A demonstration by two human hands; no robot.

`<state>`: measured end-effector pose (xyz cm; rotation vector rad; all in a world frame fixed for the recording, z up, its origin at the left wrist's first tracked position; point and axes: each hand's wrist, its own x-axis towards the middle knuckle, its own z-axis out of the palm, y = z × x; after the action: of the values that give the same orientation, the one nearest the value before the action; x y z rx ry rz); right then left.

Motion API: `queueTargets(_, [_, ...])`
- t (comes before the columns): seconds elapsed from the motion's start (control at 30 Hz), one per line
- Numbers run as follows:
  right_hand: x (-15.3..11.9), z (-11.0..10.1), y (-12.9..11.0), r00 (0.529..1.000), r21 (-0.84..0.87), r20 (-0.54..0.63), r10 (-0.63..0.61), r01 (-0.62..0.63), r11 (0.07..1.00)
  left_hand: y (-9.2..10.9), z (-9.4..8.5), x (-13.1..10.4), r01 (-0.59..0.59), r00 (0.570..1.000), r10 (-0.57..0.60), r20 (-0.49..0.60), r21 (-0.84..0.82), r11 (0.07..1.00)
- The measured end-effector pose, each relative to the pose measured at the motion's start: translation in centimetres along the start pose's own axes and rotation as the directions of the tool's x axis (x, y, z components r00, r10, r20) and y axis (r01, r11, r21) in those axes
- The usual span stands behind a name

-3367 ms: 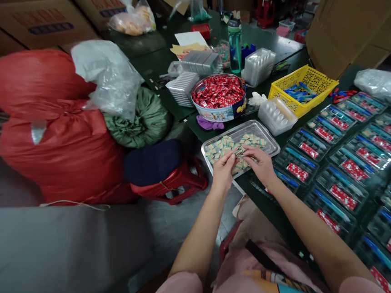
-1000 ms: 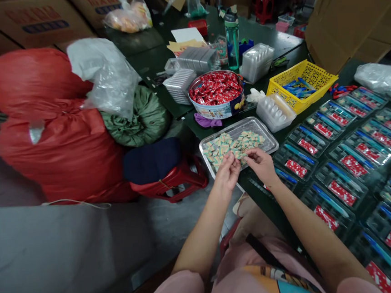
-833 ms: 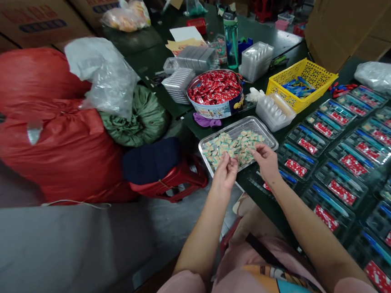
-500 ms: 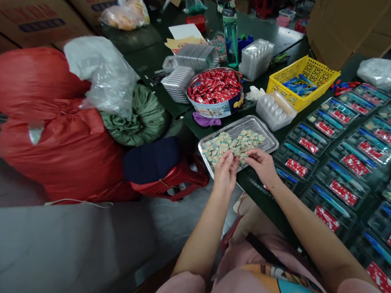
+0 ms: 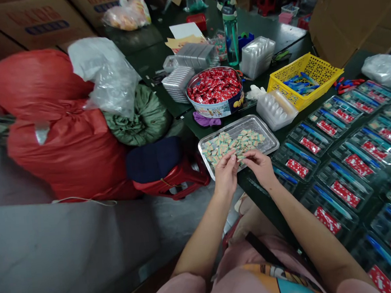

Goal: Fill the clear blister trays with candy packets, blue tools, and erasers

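In the head view, I see that my right hand [image 5: 261, 168] has come back from the right side of the metal tray [image 5: 268, 141], where it reached less than a second ago, and it now meets my left hand [image 5: 225, 173] at the near edge of the tray, a little below the centre of the frame. So one more of the small wrapped pieces [image 5: 231, 142] seems to be collected, and the two hands work together on it.

The fingers [image 5: 232, 158] of my left hand are curled and pressed together around some pieces; how many I cannot tell. The fingers of my right hand pinch a small piece just beside them. The rest of the pieces lie in the tray on the dark surface [image 5: 267, 30], in front of the round tin of red sweets [image 5: 215, 92].
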<state>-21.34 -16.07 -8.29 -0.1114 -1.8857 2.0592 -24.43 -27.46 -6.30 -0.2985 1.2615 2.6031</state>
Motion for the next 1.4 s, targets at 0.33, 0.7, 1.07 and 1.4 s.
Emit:
queueTargets(0.33, [-0.2, -0.3, -0.5, 0.990, -0.145, -0.042, -0.135, 0.128, 0.981, -0.2, 0.4, -0.6, -0.014, 1.000, 0.013, -0.023, -0.018, 1.000])
queueTargets(0.7, [-0.4, -0.5, -1.2, 0.964, -0.228, -0.033, -0.263, 0.249, 0.941, -0.3, 0.8, -0.7, -0.001, 1.000, 0.001, -0.006, -0.034, 0.999])
queueTargets(1.07, [-0.3, -0.6, -1.2, 0.961, -0.249, -0.019, -0.275, 0.262, 0.933, -0.3, 0.7, -0.7, 0.004, 1.000, -0.005, -0.017, -0.037, 0.999])
queueTargets(1.4, [-0.2, -0.5, -1.3, 0.973, -0.235, -0.018, -0.230, 0.220, 0.947, -0.2, 0.6, -0.7, 0.006, 1.000, -0.006, -0.007, -0.046, 0.999])
